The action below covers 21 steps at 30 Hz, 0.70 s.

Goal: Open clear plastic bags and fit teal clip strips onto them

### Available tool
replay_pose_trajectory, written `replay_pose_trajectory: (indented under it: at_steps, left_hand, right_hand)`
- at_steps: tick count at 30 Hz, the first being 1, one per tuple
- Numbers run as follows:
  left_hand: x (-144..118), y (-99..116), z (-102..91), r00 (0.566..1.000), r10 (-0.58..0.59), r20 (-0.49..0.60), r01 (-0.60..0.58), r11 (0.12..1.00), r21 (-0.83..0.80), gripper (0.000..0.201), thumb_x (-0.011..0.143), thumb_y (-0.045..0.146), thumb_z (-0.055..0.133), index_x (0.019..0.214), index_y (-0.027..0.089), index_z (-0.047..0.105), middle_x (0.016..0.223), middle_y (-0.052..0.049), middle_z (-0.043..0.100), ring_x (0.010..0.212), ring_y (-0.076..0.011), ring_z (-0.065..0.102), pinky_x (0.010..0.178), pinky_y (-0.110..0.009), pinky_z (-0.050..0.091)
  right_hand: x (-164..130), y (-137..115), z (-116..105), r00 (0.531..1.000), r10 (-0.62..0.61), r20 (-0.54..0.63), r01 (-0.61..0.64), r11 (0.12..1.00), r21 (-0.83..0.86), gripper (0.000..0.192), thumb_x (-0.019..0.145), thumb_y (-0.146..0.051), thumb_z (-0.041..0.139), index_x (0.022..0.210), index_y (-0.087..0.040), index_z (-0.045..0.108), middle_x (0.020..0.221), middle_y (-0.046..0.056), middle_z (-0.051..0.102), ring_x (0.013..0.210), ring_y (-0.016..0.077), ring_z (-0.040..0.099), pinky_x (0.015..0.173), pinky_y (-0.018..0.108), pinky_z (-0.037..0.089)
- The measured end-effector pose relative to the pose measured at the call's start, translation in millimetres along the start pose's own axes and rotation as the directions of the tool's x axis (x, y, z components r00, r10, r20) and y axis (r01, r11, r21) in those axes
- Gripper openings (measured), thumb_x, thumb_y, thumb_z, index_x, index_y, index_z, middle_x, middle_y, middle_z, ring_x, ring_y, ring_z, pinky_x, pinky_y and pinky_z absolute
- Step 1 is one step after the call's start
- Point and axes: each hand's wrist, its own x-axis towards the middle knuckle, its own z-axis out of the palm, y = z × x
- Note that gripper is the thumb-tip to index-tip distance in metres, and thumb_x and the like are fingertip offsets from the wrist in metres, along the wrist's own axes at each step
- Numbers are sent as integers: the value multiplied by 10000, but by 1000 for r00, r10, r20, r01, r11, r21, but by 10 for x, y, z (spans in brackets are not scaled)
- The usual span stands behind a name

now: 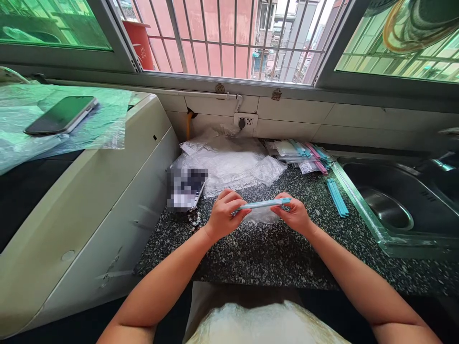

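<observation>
Blue slim stick (263, 204), pen-like, held level between both hands just above the speckled granite counter (251, 248). Left hand (224, 215) has its grip pressed together on the left end, fingers curled over, thumb under; right hand (294, 214) pinches the right end the same way. Clear plastic sleeve (261, 217) hangs just below the stick, between the hands, partly hidden. Judgement: work in hand looks like getting the stick into or out of that sleeve; best done by keeping the stick level, one hand steadying the film, the other sliding along its length so the thin plastic does not bunch or tear. More blue sticks (337, 197) lie on the counter near the sink (394, 205), right of the hands and well apart from them. Stack of packaged blue and pink items (303, 155) sits at the back by the tiled wall. Crumpled clear bags (229, 165) behind the hands, blurred-out object (186, 188) at their left edge. White appliance (107, 191) on the left carries plastic sheet and a dark phone (60, 115). Wall socket (245, 121) under the barred window (229, 38), daylight, buildings outside.
</observation>
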Motion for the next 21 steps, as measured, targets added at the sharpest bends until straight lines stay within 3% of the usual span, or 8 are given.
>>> replay_pose_trajectory:
  at_steps: [8,13,21]
  left_hand:
    - [2,-26,-10,1000,-12,-9,12,1000,-4,133,834,258,574,765,163,637,693,-43,590,712,-163,494,639,-287,433]
    - [14,-41,-47,997,-63,-39,62,997,-35,124,836,245,573,757,168,629,684,-30,580,708,-159,490,643,-289,428]
    - [12,-30,-61,990,-90,-108,84,995,-56,134,845,246,564,748,170,616,678,-24,548,714,-160,485,647,-297,421]
  right_hand:
    - [9,20,12,998,-53,-16,53,999,-7,312,816,-435,576,621,-192,562,683,19,549,675,145,512,635,277,422]
    - [11,3,-34,1000,-10,13,11,999,-37,326,797,-494,578,665,-195,582,710,28,579,709,161,527,653,286,423]
    - [17,8,-7,999,-31,11,31,998,-53,323,845,-422,537,606,-208,509,663,13,523,665,151,481,622,287,393]
